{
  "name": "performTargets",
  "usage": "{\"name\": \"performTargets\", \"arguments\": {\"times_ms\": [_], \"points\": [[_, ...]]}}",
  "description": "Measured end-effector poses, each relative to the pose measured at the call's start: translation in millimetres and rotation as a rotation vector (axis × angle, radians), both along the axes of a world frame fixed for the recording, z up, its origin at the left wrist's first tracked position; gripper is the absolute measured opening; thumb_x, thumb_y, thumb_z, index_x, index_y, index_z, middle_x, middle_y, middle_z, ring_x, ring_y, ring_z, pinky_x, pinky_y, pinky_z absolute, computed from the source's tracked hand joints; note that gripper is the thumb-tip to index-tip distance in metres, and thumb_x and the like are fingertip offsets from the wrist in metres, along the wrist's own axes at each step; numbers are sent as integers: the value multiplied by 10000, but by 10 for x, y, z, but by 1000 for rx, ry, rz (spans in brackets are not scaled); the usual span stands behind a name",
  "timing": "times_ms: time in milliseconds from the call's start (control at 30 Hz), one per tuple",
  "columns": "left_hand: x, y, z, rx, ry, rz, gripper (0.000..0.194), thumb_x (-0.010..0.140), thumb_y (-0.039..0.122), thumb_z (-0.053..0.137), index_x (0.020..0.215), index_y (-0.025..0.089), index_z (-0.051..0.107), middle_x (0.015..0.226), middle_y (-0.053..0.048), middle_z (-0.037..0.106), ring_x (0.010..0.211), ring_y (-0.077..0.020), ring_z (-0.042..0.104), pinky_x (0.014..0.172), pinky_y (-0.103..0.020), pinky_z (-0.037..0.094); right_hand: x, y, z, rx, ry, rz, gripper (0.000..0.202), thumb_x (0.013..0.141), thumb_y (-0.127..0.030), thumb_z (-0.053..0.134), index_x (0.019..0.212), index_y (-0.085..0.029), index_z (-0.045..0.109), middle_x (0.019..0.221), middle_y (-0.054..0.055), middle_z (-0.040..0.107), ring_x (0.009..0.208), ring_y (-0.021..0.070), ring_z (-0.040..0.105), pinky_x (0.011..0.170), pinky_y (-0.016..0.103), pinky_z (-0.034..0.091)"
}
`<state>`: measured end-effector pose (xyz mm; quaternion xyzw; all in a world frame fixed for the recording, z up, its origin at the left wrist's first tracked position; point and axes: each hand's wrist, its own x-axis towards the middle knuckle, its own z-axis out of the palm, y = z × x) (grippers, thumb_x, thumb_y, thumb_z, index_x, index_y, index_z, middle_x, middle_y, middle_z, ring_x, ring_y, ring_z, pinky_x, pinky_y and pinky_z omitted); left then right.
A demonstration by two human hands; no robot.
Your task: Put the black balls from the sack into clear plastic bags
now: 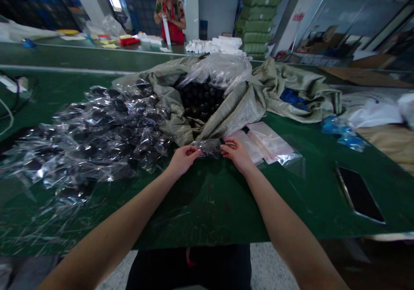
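Note:
My left hand (185,158) pinches the left end of a clear plastic bag (208,147) in front of the open sack. My right hand (236,151) is closed at the bag's right end, where a small dark piece shows by the fingertips. Behind them, a grey-green woven sack (237,109) holds many black balls (203,98). To the left spreads a large heap of dark items in clear wrappers (110,130). Flat clear bags (270,141) lie just right of my right hand.
A phone (359,193) lies at the right. Another sack (310,83) holds blue items (293,98), with blue wrapped pieces (344,132) nearby. Across the green table (207,212), a person (170,16) holds a white strip beside white pieces (213,45).

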<state>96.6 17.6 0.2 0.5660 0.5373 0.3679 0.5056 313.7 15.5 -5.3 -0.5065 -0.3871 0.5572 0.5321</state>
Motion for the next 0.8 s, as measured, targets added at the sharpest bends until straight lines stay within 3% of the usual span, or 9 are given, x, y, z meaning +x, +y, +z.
{"name": "performTargets", "arguments": {"times_ms": [400,667,800], "points": [[75,-63,67,-92,-375,-33,387,665,465,767,777,143,584,476,84,440,367,-23,307,362,-163,170,-59,26,-129,139,-98,-9,361,617,-321,783,894,-196,588,727,-23,659,650,123,618,631,267,514],[77,-63,54,-76,-369,3,398,660,486,765,780,144,600,479,77,461,358,-23,319,355,-173,175,-107,-40,49,15,172,9,314,732,-467,693,876,-199,618,786,3,673,681,127,654,569,231,517],[73,-66,64,-93,-421,-3,404,654,471,776,785,145,578,451,93,425,348,-19,296,350,-166,165,-168,-79,45,2,159,89,347,656,-435,792,852,-192,641,802,9,689,681,132,667,573,232,531]]}}
